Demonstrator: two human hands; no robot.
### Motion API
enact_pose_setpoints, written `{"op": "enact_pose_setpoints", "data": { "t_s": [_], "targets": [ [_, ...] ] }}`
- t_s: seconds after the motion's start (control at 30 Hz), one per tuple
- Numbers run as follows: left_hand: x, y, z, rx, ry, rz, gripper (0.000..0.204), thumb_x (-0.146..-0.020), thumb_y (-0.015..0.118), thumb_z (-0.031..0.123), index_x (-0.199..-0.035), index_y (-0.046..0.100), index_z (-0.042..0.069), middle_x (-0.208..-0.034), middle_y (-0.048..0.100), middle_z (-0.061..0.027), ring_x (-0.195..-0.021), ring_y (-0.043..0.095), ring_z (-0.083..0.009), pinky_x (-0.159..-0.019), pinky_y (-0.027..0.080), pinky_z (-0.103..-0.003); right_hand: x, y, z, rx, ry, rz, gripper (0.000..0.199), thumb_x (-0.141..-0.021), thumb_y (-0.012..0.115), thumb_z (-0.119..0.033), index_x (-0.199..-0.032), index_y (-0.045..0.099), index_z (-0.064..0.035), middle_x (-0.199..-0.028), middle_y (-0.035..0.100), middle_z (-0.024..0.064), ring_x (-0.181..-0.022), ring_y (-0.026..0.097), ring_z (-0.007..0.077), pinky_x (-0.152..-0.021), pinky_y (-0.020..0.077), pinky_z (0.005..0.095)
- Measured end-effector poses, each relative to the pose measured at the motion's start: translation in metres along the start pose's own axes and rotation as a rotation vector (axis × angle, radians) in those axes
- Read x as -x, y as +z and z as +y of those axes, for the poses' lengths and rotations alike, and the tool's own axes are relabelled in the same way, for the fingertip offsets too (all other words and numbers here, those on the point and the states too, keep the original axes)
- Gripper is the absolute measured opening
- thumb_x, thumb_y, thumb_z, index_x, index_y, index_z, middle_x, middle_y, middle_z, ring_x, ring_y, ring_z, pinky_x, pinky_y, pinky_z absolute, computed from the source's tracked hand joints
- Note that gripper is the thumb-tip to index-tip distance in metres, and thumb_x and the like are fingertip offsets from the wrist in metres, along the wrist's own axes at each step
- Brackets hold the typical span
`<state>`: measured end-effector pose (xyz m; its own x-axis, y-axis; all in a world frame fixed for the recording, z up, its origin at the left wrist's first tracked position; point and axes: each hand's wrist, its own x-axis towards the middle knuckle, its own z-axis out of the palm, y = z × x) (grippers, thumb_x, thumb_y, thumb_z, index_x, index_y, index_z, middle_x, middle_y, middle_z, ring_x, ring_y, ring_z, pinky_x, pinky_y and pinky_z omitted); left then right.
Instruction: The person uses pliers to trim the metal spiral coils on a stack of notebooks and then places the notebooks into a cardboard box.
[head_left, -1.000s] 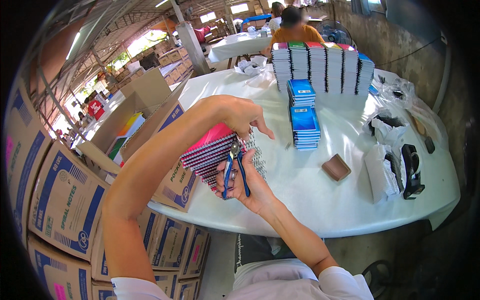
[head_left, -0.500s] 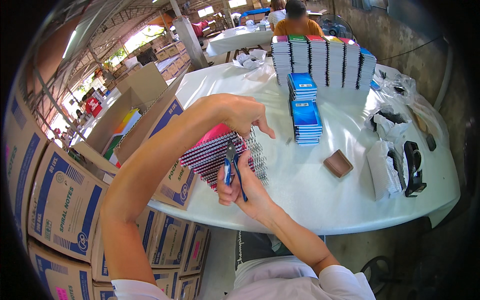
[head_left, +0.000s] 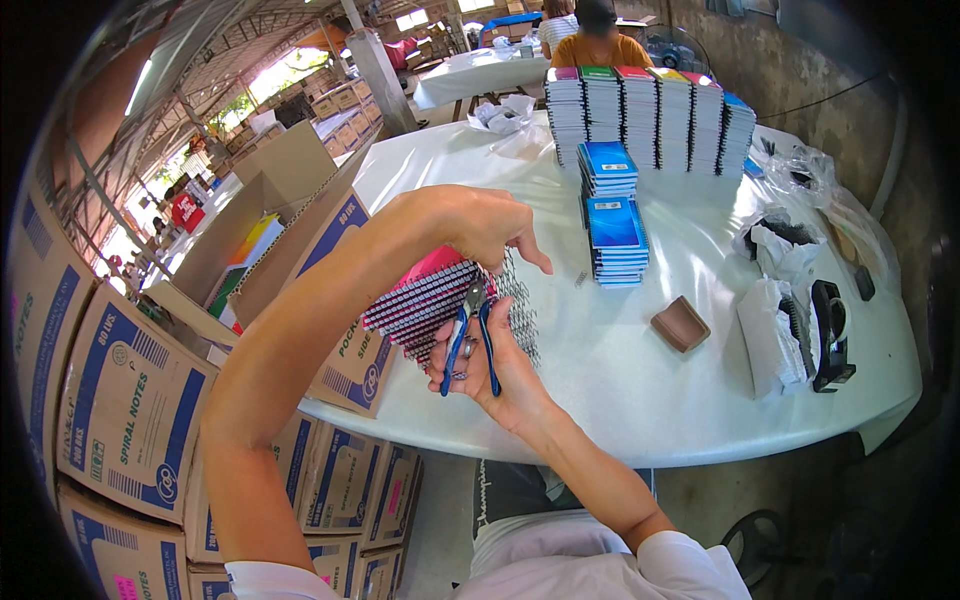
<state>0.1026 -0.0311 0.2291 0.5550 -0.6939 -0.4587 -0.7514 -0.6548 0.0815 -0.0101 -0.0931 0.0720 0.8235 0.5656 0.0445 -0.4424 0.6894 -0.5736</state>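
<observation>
A pair of pliers (head_left: 457,352) with blue handles is held in my right hand (head_left: 515,385), its handles spread and its jaws at the bound edges of a stack of spiral notebooks (head_left: 415,318). The stack has pink covers and dark and silver coils. Over its far right side bends my left hand (head_left: 490,225), one finger stretched out and apart from the thumb. Its other fingers are partly hidden. Loose wire coil ends (head_left: 525,320) stick out to the right of the stack, beside both hands.
Blue notebooks (head_left: 615,225) stand in two piles ahead, before a row of tall notebook stacks (head_left: 640,120). A brown box-like holder (head_left: 681,324), a black tool (head_left: 830,335) and plastic wrap (head_left: 800,180) lie right. Cartons (head_left: 135,400) crowd the left. A person (head_left: 590,48) sits beyond.
The pliers' handles have spread apart and my right fingers have loosened around them. The jaws have shifted slightly right along the coils. My left hand stays nearly in place.
</observation>
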Motion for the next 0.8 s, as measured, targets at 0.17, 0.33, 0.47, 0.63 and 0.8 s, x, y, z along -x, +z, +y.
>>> {"op": "enact_pose_setpoints", "data": {
  "t_s": [0.17,0.33,0.47,0.63,0.8],
  "targets": [
    [-0.002,-0.003,0.010,-0.038,-0.038,-0.057,0.063,-0.067,0.066,-0.004,-0.125,0.064,0.020,-0.130,0.057,-0.0208,-0.113,0.061,-0.0333,-0.095,0.050,-0.038,-0.014,-0.029,0.002,-0.311,0.060,-0.398,0.075,-0.089,0.023,-0.074,-0.097,0.053,-0.0052,-0.077,0.059,0.0109,-0.071,0.059,0.0259,-0.065,0.0500,0.0371],
    [-0.006,0.001,0.016,-0.072,-0.082,-0.068,0.062,-0.065,0.062,-0.007,-0.121,0.067,0.017,-0.131,0.056,-0.0214,-0.120,0.056,-0.0342,-0.099,0.047,-0.038,-0.012,-0.035,0.013,-0.291,0.056,-0.375,0.075,-0.090,0.024,-0.073,-0.098,0.053,-0.0039,-0.077,0.059,0.0104,-0.070,0.060,0.0237,-0.065,0.0520,0.0376],
    [-0.001,-0.002,0.021,-0.059,-0.132,-0.076,0.062,-0.063,0.059,-0.009,-0.120,0.067,0.014,-0.133,0.055,-0.0206,-0.123,0.053,-0.0338,-0.102,0.046,-0.038,0.003,-0.003,0.005,-0.009,0.005,0.027,0.077,-0.090,0.025,-0.073,-0.099,0.054,-0.0024,-0.078,0.060,0.0092,-0.071,0.062,0.0201,-0.068,0.0554,0.0375],
    [-0.002,0.001,0.017,-0.044,-0.113,-0.061,0.060,-0.064,0.059,-0.008,-0.120,0.067,0.011,-0.133,0.055,-0.0197,-0.124,0.052,-0.0333,-0.103,0.045,-0.038,0.001,-0.007,0.002,-0.020,-0.003,0.003,0.075,-0.090,0.023,-0.072,-0.099,0.054,-0.0044,-0.081,0.061,0.0114,-0.077,0.063,0.0267,-0.073,0.0544,0.0435],
    [-0.002,0.005,0.013,-0.060,-0.123,-0.048,0.057,-0.066,0.060,-0.006,-0.120,0.067,0.011,-0.132,0.056,-0.0186,-0.122,0.054,-0.0336,-0.101,0.046,-0.038,-0.001,-0.008,0.003,-0.013,0.003,0.005,0.074,-0.090,0.024,-0.072,-0.096,0.054,-0.0049,-0.078,0.060,0.0107,-0.073,0.061,0.0258,-0.066,0.0520,0.0397]
  ]
}}
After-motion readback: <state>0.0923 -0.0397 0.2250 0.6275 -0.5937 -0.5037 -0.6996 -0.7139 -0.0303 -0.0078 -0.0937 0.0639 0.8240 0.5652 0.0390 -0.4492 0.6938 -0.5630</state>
